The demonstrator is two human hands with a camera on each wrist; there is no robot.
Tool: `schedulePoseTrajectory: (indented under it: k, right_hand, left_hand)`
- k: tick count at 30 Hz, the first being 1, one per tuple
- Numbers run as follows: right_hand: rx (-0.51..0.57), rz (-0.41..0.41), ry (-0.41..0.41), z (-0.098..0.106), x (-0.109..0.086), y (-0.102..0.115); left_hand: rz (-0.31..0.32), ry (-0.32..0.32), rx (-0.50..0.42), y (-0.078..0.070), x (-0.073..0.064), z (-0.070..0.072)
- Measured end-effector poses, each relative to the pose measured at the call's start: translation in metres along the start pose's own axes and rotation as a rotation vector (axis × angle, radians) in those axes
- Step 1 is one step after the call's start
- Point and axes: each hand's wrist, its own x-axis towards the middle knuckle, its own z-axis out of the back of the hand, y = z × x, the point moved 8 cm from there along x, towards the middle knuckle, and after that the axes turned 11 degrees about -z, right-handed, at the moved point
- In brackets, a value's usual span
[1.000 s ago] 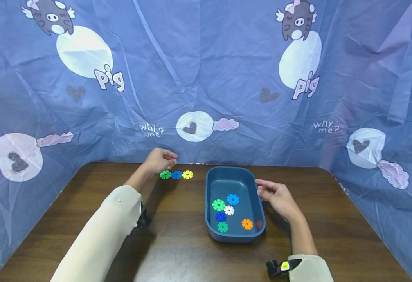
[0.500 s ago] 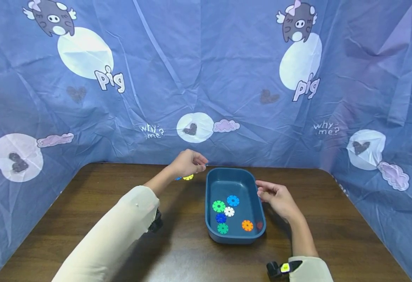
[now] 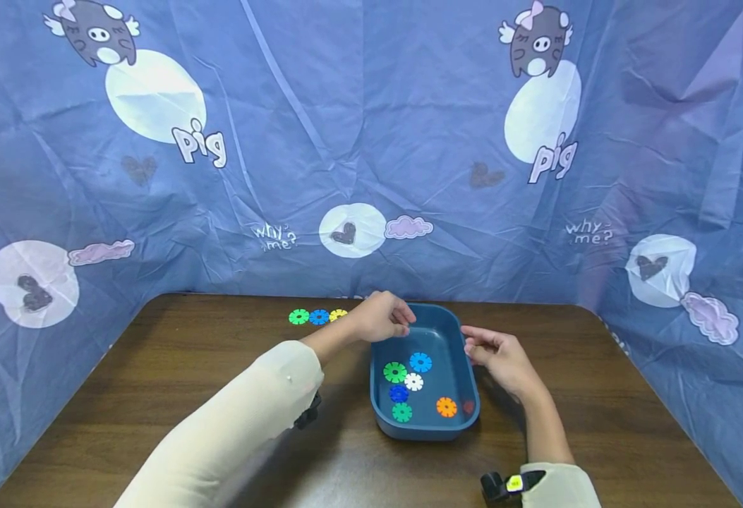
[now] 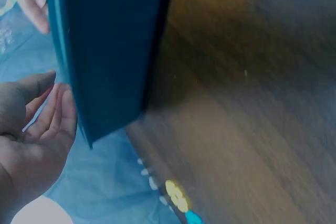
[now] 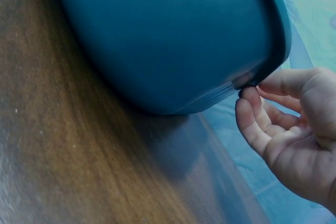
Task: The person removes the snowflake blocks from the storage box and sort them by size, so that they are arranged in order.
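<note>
A dark blue plastic tub [image 3: 425,425] stands on the wooden table. Inside it lie several flower-shaped plastic discs, among them a light blue disc [image 3: 420,363], a white disc [image 3: 413,382] and an orange disc [image 3: 446,407]. My left hand [image 3: 380,317] hovers over the tub's far left corner, fingers loosely bent; nothing shows between them in the left wrist view. At the tub's right side, my right hand [image 3: 503,360] pinches the rim between thumb and fingers, as the right wrist view shows. Left of the tub, a green disc [image 3: 298,317], a blue disc [image 3: 319,317] and a yellow disc [image 3: 338,315] form a row.
A blue cloth [image 3: 447,141] printed with pigs hangs behind the table [image 3: 155,367]. The disc row lies near the table's far edge, the yellow one partly behind my left forearm. Inside the tub's right wall shows a reddish spot [image 3: 468,407].
My left hand has moved right, from above the row of discs to the tub's far left corner. The right hand stays at the rim, and the tub keeps its place.
</note>
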Motion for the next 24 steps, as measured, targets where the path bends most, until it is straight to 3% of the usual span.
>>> schedulePoseTrajectory:
  k: [6,13,24]
  right_hand:
    - [-0.002,0.000,0.003,0.000,0.000,0.000]
    - [0.031,0.046,0.024,-0.002,-0.001,0.004]
    - [0.040,0.034,0.017,-0.002,0.000,0.003]
  left_hand:
    - [-0.009,0.063,0.010,-0.004,0.009,-0.025]
    - [0.031,0.177,0.030,0.001,0.017,-0.050]
    - [0.123,0.301,0.036,0.012,0.023,-0.066]
